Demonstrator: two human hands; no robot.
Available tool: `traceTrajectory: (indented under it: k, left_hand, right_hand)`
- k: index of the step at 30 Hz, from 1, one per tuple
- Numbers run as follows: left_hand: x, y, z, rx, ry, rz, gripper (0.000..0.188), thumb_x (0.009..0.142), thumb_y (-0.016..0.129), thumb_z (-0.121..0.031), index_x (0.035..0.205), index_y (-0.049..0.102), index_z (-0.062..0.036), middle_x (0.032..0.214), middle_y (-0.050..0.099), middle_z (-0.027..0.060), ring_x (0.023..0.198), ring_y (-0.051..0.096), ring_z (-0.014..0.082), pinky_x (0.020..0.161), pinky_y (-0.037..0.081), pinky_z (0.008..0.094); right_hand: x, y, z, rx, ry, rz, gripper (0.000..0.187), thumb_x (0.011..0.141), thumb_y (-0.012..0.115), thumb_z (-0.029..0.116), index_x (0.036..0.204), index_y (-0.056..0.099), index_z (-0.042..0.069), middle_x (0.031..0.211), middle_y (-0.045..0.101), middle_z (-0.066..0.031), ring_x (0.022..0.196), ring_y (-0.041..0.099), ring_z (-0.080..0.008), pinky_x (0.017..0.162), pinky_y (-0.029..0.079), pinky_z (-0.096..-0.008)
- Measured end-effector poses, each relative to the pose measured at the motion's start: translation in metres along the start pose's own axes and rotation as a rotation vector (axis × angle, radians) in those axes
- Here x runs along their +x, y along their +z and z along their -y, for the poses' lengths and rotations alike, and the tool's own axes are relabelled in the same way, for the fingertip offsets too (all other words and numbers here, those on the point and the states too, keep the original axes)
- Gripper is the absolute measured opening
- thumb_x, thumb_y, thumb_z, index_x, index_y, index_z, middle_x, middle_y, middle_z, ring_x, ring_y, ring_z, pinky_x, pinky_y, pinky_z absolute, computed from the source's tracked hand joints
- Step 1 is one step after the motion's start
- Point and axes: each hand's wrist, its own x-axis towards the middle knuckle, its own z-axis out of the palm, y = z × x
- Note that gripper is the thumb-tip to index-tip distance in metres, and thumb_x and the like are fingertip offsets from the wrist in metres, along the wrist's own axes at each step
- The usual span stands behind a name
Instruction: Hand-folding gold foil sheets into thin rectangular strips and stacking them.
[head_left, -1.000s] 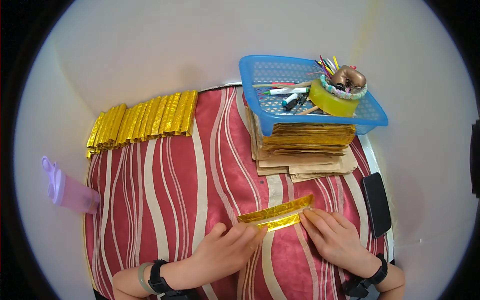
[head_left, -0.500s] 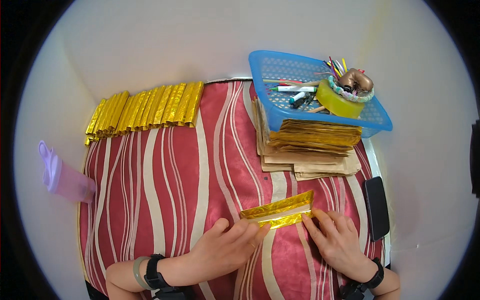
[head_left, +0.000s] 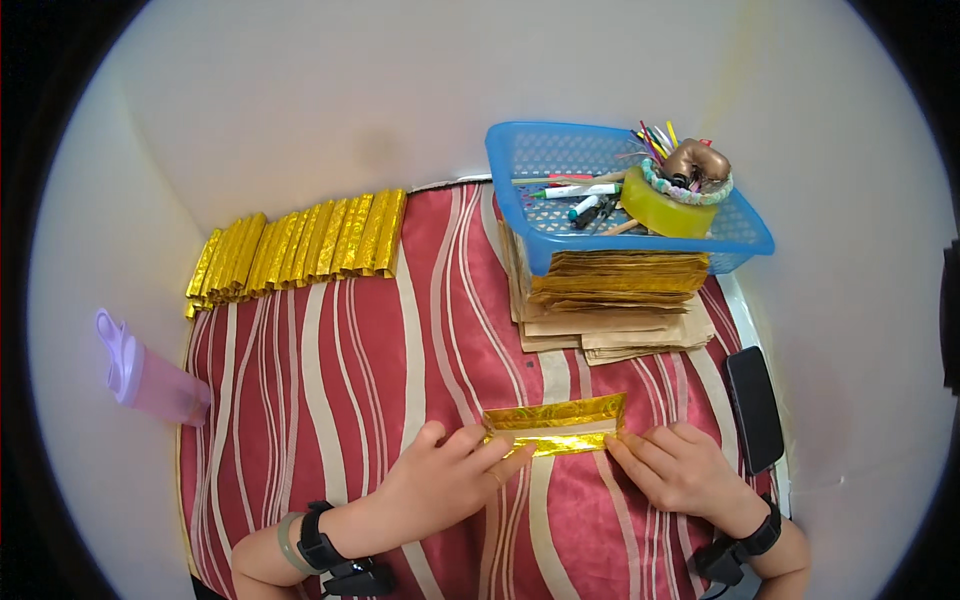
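A sheet of gold foil paper (head_left: 556, 413) lies in front of me, its long edges folded inward and a pale strip showing between them. At its left end, my left hand (head_left: 440, 482) is closed on the paper, with the fingertips along the near fold. My right hand (head_left: 684, 470) pinches the right end, the thumb and fingertips together at the near corner. Farther left, several folded gold strips (head_left: 325, 237) are lined up side by side in a row.
A blue basket (head_left: 590, 243) with pens, a yellow tape roll (head_left: 668, 210) and hair ties rests on a stack of gold-faced brown paper (head_left: 640, 325). A black phone (head_left: 755, 410) lies right; a purple bottle (head_left: 165, 385) stands left. Striped cloth (head_left: 375, 400) covers the table; pale walls surround it.
The paper's right end has come down slightly, so it now lies more level. Both hands still hold its ends, and my left fingers have shifted a little. The whole view has moved slightly.
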Motion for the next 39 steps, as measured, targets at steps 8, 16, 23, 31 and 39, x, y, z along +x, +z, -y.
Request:
traceTrajectory:
  k: [8, 16, 23, 31, 39]
  left_hand:
    - [0.02, -0.007, -0.001, -0.08, -0.135, -0.023, 0.039, 0.078, 0.066, -0.024, 0.116, 0.067, -0.0166, 0.117, 0.057, -0.0003, 0.101, 0.048, 0.0176, 0.076, 0.033, 0.0371]
    - [0.031, 0.001, -0.019, -0.406, -0.266, -0.014, 0.059, 0.075, 0.074, -0.043, 0.125, 0.061, -0.0136, 0.128, 0.052, 0.0045, 0.103, 0.047, 0.0232, 0.084, 0.033, 0.0396]
    - [0.036, 0.013, 0.001, -0.641, -0.011, 0.069, 0.038, 0.08, 0.072, -0.032, 0.11, 0.07, -0.0101, 0.133, 0.054, -0.0024, 0.11, 0.047, 0.0179, 0.086, 0.029, 0.0432]
    - [0.046, 0.006, -0.022, -0.533, -0.068, -0.017, 0.048, 0.075, 0.074, -0.046, 0.104, 0.068, -0.0079, 0.126, 0.057, 0.0003, 0.109, 0.05, 0.0158, 0.084, 0.03, 0.0423]
    - [0.045, -0.008, -0.015, -0.482, -0.123, 0.088, 0.047, 0.072, 0.076, -0.042, 0.112, 0.068, -0.018, 0.124, 0.056, 0.0012, 0.114, 0.045, 0.0222, 0.087, 0.029, 0.043]
  right_hand:
    - [0.008, -0.01, 0.034, 0.108, -0.138, -0.046, 0.031, 0.074, 0.063, 0.009, 0.101, 0.065, -0.007, 0.077, 0.056, -0.0025, 0.072, 0.056, -0.0126, 0.059, 0.041, -0.0235]
    - [0.02, -0.018, 0.037, 0.449, -0.089, -0.119, 0.031, 0.075, 0.062, 0.011, 0.104, 0.067, 0.003, 0.083, 0.059, -0.0013, 0.071, 0.056, -0.0133, 0.057, 0.046, -0.0267]
    - [0.023, -0.005, -0.03, 0.635, 0.315, -0.161, 0.034, 0.083, 0.062, -0.002, 0.117, 0.064, 0.003, 0.1, 0.068, -0.0104, 0.086, 0.061, -0.0284, 0.077, 0.051, -0.0361]
    - [0.028, 0.013, -0.027, 0.672, 0.183, 0.089, 0.034, 0.091, 0.061, 0.019, 0.123, 0.062, 0.006, 0.115, 0.064, -0.0056, 0.106, 0.054, -0.0285, 0.091, 0.044, -0.04]
    - [0.025, 0.006, -0.024, 0.499, 0.19, 0.002, 0.029, 0.089, 0.061, 0.016, 0.115, 0.066, 0.006, 0.096, 0.064, -0.007, 0.093, 0.056, -0.0258, 0.083, 0.046, -0.038]
